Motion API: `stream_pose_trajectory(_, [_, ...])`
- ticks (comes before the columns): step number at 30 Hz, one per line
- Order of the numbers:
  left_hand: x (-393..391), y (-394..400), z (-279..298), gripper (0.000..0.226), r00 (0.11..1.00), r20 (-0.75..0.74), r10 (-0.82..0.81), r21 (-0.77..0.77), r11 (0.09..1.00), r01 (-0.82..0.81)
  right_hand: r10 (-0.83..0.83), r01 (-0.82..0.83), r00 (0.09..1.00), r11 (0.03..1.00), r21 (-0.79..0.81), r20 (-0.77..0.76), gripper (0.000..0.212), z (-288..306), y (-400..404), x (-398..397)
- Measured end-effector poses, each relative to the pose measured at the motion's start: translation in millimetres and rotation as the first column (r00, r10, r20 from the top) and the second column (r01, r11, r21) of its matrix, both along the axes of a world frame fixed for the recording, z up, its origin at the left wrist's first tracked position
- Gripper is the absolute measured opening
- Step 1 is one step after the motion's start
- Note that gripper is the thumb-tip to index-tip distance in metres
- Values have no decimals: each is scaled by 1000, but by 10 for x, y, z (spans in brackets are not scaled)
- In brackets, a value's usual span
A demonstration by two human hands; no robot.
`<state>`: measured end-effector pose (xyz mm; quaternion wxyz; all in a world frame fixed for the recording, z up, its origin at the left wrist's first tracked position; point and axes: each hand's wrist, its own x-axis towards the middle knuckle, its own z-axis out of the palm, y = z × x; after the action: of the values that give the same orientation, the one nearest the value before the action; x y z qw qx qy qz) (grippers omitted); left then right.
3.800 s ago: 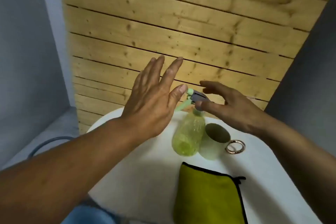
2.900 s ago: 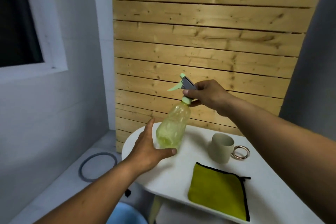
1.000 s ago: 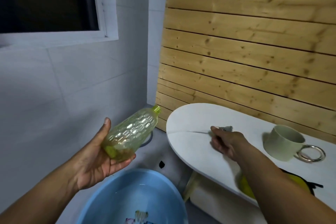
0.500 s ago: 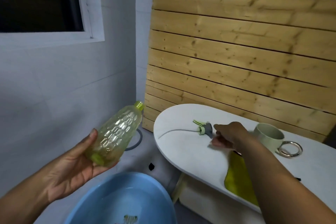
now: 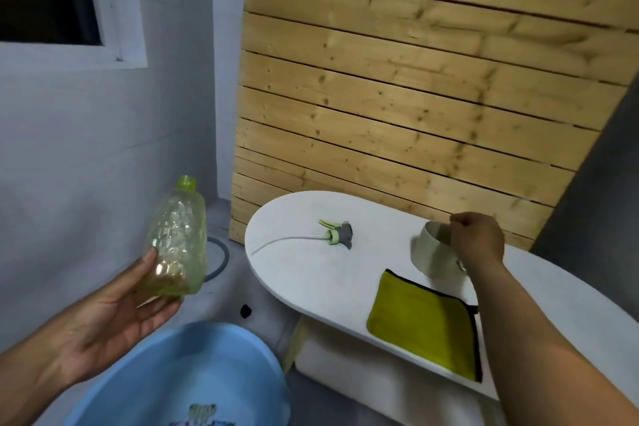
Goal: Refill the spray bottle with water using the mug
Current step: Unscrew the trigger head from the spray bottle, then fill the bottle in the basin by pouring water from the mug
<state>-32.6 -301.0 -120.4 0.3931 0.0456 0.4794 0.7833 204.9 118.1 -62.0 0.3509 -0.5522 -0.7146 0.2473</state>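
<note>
One hand holds the bottle with no top, and the other hand is at the mug.

The left hand (image 5: 114, 315) has its fingers curled round the bottom of the green spray bottle (image 5: 178, 239). The bottle is up in the air, off the left end of the desk (image 5: 311, 273), above the blue tub (image 5: 166, 377) on the floor. Its mouth is open and points up. The spray top (image 5: 337, 233) lies on the desk near the left end, with its thin tube (image 5: 283, 241) stretched out toward the left edge. The right hand (image 5: 479, 240) is at the mug (image 5: 432, 252) by the back edge of the desk, fingers curled at the rim. I cannot tell if they grip it. A yellow cloth (image 5: 422, 325) lies at the front edge, just beside the mug.
</note>
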Motion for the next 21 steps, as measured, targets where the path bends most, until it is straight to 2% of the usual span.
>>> stream_pose_trajectory(5, [194, 430, 166, 112, 996, -46, -79, 2, 997, 79, -13, 13, 998, 1000, 5, 68, 27, -124, 42, 101])
stream_pose_trajectory(8, [364, 785, 232, 71, 995, -25, -100, 19, 995, 101, -19, 12, 990, 999, 49, 137, 27, -161, 61, 92])
stream_pose_trajectory(9, [414, 911, 246, 64, 994, -20, -108, 3, 994, 108, -24, 15, 988, 998, 61, 155, 28, -167, 66, 88])
stream_pose_trajectory(16, [683, 1815, 417, 69, 969, -47, -241, -20, 971, 240, -92, 74, 969, 994, 85, 229, 35, -203, 222, 282])
stream_pose_trajectory(21, [943, 2295, 546, 67, 940, -75, -334, -2, 942, 335, -13, 55, 945, 991, -119, 326, 45, -278, 379, 388])
